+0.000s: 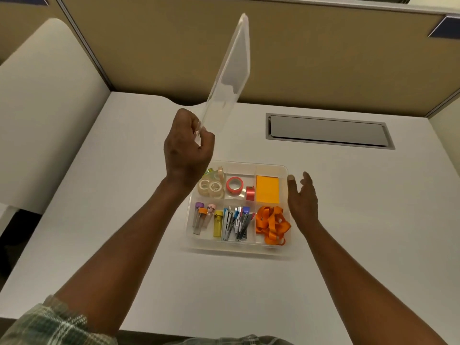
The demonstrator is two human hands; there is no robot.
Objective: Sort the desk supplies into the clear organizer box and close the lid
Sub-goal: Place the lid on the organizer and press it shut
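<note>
left hand [188, 148] grip closed on clear lid [230, 70] raised edge-on, right hand [302, 197] open beside filled organizer box [283, 168] on worktop [124, 195]

left sleeve [49, 322] — green-white plaid, pushed up | forearms bare — no rings visible

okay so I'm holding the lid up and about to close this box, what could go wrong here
The left hand pinches the clear lid by one corner only, so it could slip or swing. The orange ribbon is piled loosely and might catch under the lid. The right hand sits beside the box; fingers could get pinched.
</note>
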